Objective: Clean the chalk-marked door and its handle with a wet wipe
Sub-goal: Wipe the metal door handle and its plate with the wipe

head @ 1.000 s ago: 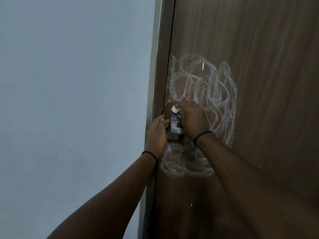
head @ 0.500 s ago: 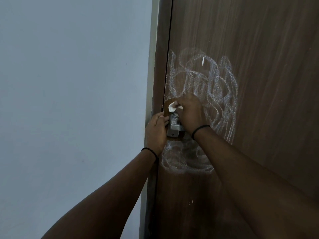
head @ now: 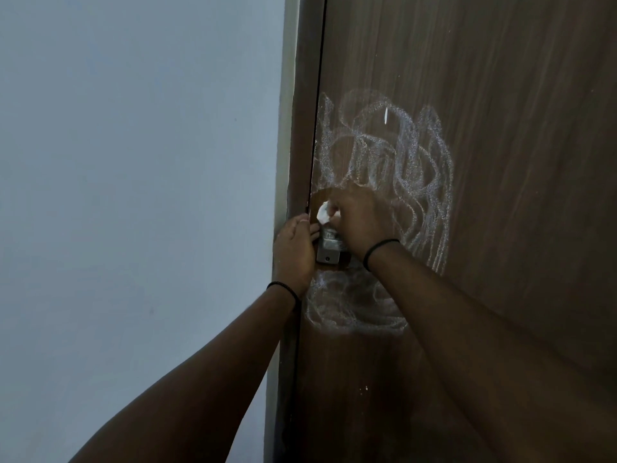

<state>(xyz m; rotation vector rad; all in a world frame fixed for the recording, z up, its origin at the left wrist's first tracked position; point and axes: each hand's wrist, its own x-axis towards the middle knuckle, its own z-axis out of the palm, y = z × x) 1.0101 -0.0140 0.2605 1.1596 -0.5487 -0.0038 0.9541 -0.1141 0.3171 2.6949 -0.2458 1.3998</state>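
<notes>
A brown wooden door (head: 500,162) carries white chalk scribbles (head: 394,152) above its metal handle plate (head: 329,250) and more chalk (head: 350,302) below it. My right hand (head: 360,222) grips a small white wet wipe (head: 323,212) and presses it against the top of the handle plate. My left hand (head: 293,252) rests on the door's edge, its fingers touching the left side of the plate. The handle itself is mostly hidden behind my right hand.
A brown door frame (head: 302,128) runs down beside the door's left edge. A plain pale blue wall (head: 133,195) fills the left half of the view.
My right hand has shifted the wipe slightly up and left around the top of the handle plate. My left hand has stayed at the door's edge.
</notes>
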